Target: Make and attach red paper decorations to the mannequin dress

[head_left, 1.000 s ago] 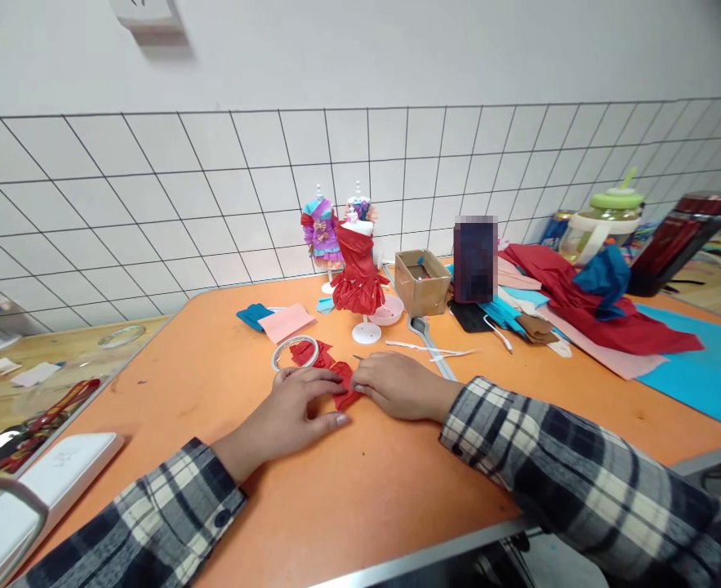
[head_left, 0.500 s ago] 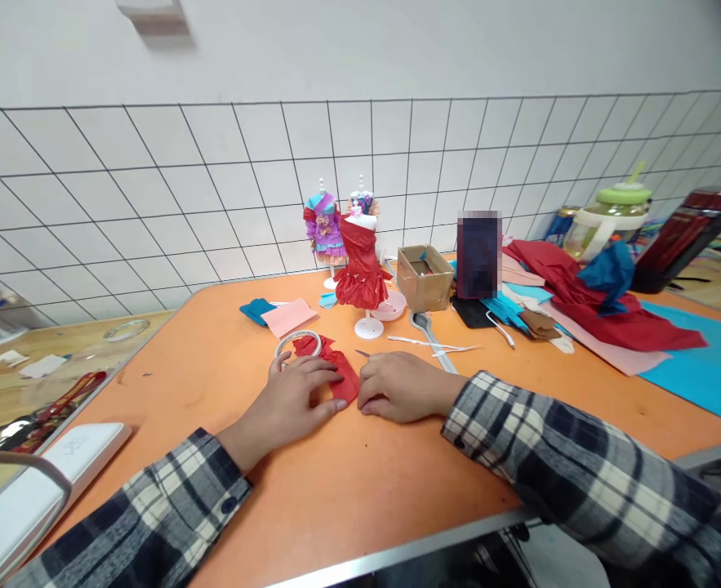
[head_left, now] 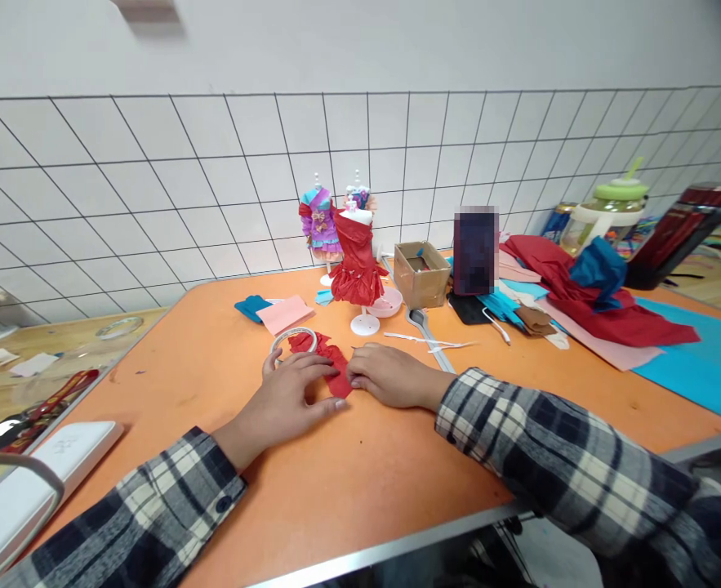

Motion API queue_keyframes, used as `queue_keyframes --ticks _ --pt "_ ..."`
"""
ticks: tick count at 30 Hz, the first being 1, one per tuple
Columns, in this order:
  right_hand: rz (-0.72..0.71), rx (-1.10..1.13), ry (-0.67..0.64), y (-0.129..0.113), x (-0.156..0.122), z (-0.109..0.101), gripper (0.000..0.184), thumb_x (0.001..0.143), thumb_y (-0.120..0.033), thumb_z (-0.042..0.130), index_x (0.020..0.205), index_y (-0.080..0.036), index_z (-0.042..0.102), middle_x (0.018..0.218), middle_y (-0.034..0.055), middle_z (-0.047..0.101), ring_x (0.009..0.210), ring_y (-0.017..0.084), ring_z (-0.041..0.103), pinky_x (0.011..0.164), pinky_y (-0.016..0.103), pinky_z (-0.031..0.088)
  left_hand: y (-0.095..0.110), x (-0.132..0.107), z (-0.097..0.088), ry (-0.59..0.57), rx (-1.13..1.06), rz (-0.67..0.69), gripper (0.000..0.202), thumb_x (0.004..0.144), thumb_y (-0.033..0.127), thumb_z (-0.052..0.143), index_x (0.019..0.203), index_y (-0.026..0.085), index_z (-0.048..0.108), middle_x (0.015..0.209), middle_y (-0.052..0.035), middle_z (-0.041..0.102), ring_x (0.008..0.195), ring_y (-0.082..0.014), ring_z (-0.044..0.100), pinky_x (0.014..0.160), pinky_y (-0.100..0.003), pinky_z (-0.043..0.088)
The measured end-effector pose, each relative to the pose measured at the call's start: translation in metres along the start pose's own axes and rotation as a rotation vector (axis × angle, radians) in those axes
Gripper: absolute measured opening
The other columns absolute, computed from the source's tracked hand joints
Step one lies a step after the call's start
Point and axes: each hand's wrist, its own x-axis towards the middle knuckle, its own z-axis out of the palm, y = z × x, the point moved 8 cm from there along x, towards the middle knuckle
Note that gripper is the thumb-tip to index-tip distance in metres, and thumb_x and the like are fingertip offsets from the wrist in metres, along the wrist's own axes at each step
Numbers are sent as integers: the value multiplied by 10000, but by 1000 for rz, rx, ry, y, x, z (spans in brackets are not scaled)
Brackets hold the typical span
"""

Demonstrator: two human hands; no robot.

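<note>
A: Room: white wall with a dark tile grid, orange desk in front of it. Containers?

B: One cardboard box, open at the top, small scraps inside, one blue. One pink dish, partly behind the mannequin in the red dress. To the right, a green-lidded jar with pale liquid in it, and a dark red flask.

A: Position of the red paper?

B: On the desk between the hands, near side of the mannequin. Its far end shows through the ring of a tape roll.

A: Condition of the hands?

B: Left hand laid over the paper, thumb well apart from the fingers. Right hand curled at the paper's right edge; whether it grips anything, I cannot tell.

A: Items obscured?

B: Most scraps in the box are too small to identify. The dish's contents cannot be made out. The jar partly covers a blue can. The upright phone is pixelated. A white case is cut off at the left edge.
</note>
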Motion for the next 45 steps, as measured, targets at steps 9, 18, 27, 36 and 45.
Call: queue_keyframes --ticks 9,18,27,36,45 --pt "-17 44 -11 -3 -4 -5 206 846 -290 693 1020 -199 630 1008 48 614 961 196 535 827 315 384 -5 1 7 -2 -2 -61 214 852 345 579 1044 300 663 1203 -38 680 1167 -308 577 1101 -658 142" --pt "44 -18 24 6 2 0 109 962 -213 515 967 -165 612 924 51 623 860 175 544 751 294 374 2 0 7 -3 -35 -41 236 841 300 562 1047 282 675 1222 -57 675 1167 -309 583 1103 -605 246" --pt "-38 -36 -6 -2 -1 -3 183 956 -247 521 977 -195 695 969 55 639 931 186 555 820 310 379 6 1 4 -17 -32 -26 251 935 363 446 1011 286 673 1215 -35 681 1189 -291 562 1124 -632 116" --pt "17 9 -9 3 -3 -4 134 855 -291 678 932 -181 667 940 38 631 896 180 550 789 298 384 6 -2 7 -31 -15 -60 269 809 290 584 1075 282 622 1295 -53 618 1223 -335 523 1072 -655 183" --pt "3 22 -43 3 -1 -2 147 924 -220 564 931 -145 691 918 60 644 861 166 564 765 283 396 33 -4 -11 76 41 122 225 805 458 661 920 265 678 1062 -25 704 1066 -287 567 993 -514 259"
